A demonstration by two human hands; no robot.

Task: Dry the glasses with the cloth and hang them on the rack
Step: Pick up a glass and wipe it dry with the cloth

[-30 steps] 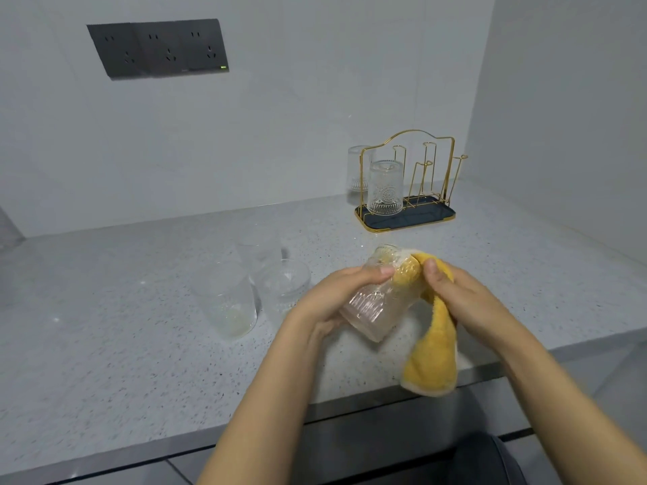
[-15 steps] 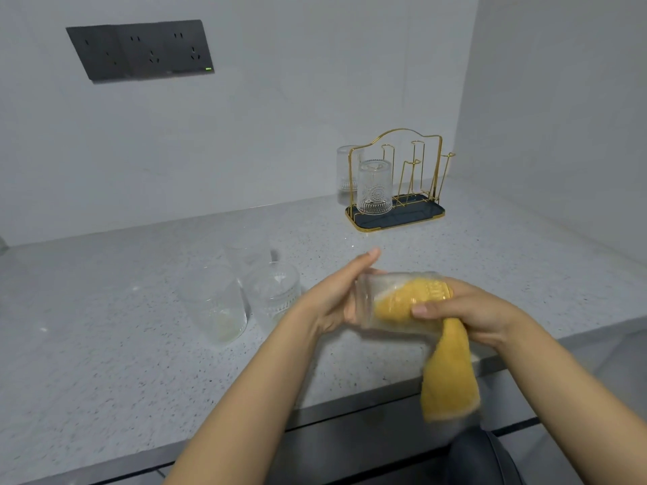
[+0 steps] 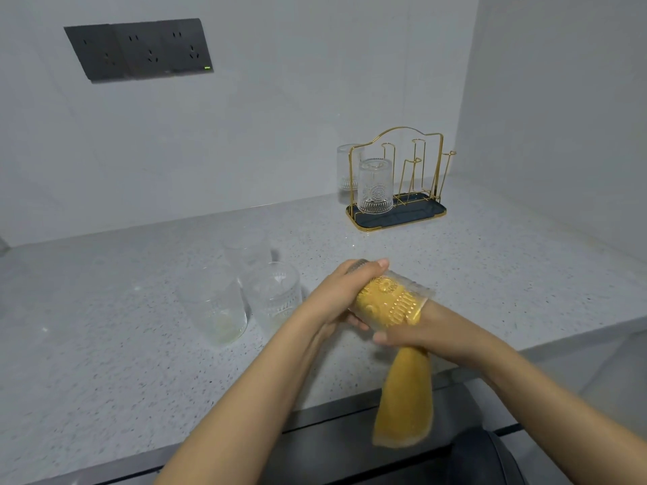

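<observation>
- The grey speckled countertop (image 3: 105,362) runs beneath both hands and out to the wall, its front edge below the wrists.
- The black socket panel (image 3: 140,50) sits on the wall, high and far to the left of the fingers.
- The gold wire rack (image 3: 413,159) stands on a dark tray (image 3: 420,214) well beyond the fingertips, toward the back right corner. One patterned glass (image 3: 375,187) hangs upside down over a left-hand prong; the other prongs are bare. Another glass (image 3: 346,168) stands behind the rack's left end.
- The yellow cloth (image 3: 404,397) is stuffed into the held glass, and its loose tail hangs down below the right hand, past the counter edge.
- Three clear glasses stand upright on the counter just left of the left hand: the nearest (image 3: 215,309), one (image 3: 275,295) close by the left knuckles, and a faint one (image 3: 248,250) behind them. Nothing can be made out inside them.
- The left hand (image 3: 336,299) curls its fingers round the base end of the held glass, thumb lying along the top.
- The right hand (image 3: 416,330) grips from below at the open end, fingers wrapped round the rim and cloth; its fingertips are partly hidden.
- The held glass (image 3: 392,299) lies on its side between both hands, above the counter, filled with yellow cloth.
</observation>
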